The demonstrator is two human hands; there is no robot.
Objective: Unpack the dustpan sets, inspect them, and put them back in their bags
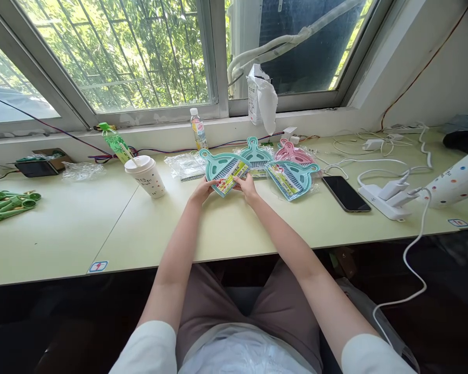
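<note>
Between my two hands is a teal mini dustpan and brush set (223, 165) with a yellow-green label card, tilted with its handle to the upper left. My left hand (203, 190) grips its lower left edge. On the other side, my right hand (246, 187) is closed on the label's right edge. A second teal set (290, 179) lies just right of my right hand. Behind them rest another teal set (253, 155) and a pink set (290, 153), both partly covered. Clear plastic wrapping shows around the sets on the table.
A white paper cup (145, 176) with a straw and a green-capped bottle (116, 143) stand to the left. Rightward lie a black phone (346, 194), a power strip (386, 201) and white cables. Green items (10, 206) are at far left. A small bottle (198, 130) stands behind.
</note>
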